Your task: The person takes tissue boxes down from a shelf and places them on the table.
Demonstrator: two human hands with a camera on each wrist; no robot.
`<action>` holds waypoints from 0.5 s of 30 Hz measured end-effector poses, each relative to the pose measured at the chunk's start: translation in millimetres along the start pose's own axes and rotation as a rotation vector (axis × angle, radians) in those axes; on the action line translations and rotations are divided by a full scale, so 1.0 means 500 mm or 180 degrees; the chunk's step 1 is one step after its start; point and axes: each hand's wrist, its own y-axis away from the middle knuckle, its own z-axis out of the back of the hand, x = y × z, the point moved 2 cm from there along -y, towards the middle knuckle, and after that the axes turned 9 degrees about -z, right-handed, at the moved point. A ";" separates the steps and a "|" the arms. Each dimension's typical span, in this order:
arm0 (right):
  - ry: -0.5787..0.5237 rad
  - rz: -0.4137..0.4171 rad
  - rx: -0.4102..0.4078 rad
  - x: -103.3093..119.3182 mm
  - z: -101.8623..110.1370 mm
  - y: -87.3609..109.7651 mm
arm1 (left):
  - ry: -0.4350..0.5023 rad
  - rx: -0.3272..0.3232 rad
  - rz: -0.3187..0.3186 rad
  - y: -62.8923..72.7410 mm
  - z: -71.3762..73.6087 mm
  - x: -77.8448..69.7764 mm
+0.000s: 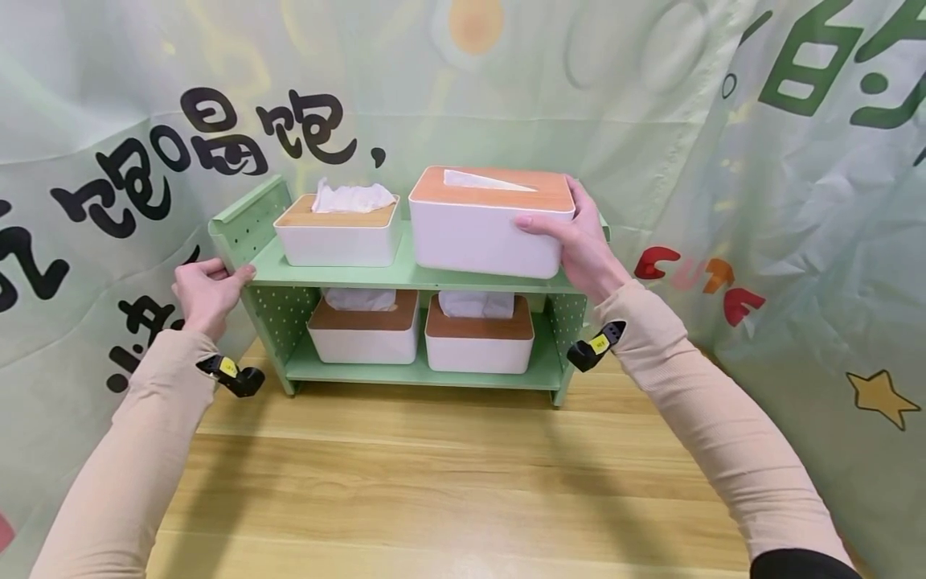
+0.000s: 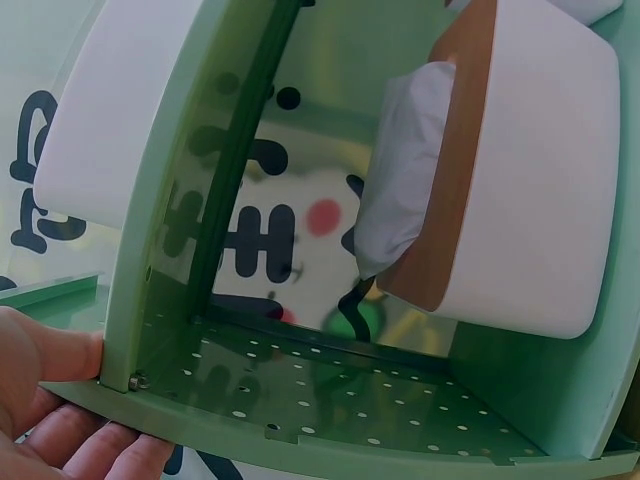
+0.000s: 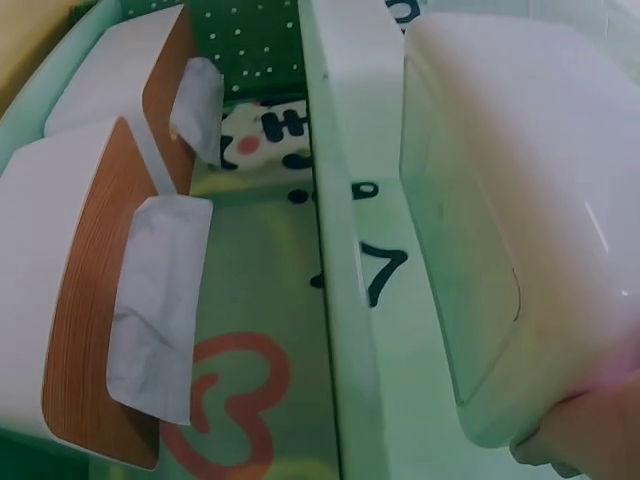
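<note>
My right hand (image 1: pixel 589 245) grips the right end of a white tissue box (image 1: pixel 485 233) with a wood-look lid, thumb across its front. In the right wrist view its underside shows, tilted just over the upper board of the green shelf (image 1: pixel 419 378). My left hand (image 1: pixel 208 296) holds the shelf's left edge, thumb on the upper board and fingers around the side panel in the left wrist view. A second tissue box (image 1: pixel 336 245) stands on the upper board at the left, a white tissue sticking out of its lid.
On the lower board sit two more tissue boxes, a left one (image 1: pixel 365 342) and a right one (image 1: pixel 479 354), side by side. The shelf stands on a wooden table (image 1: pixel 434 482). Behind it hangs a printed cloth (image 1: pixel 376 72), with another cloth (image 1: pixel 817 322) at the right.
</note>
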 end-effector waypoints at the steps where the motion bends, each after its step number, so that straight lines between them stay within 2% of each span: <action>1: 0.0011 0.0009 0.0010 0.003 0.000 0.003 | 0.0017 -0.0004 0.0003 0.000 0.000 0.000; 6: 0.0038 0.0015 0.0057 0.015 0.000 0.022 | 0.0138 0.0009 -0.0007 0.000 0.002 0.001; 15: 0.0120 0.0028 0.0069 0.025 0.003 0.060 | 0.0051 0.0027 0.0014 0.000 0.001 0.001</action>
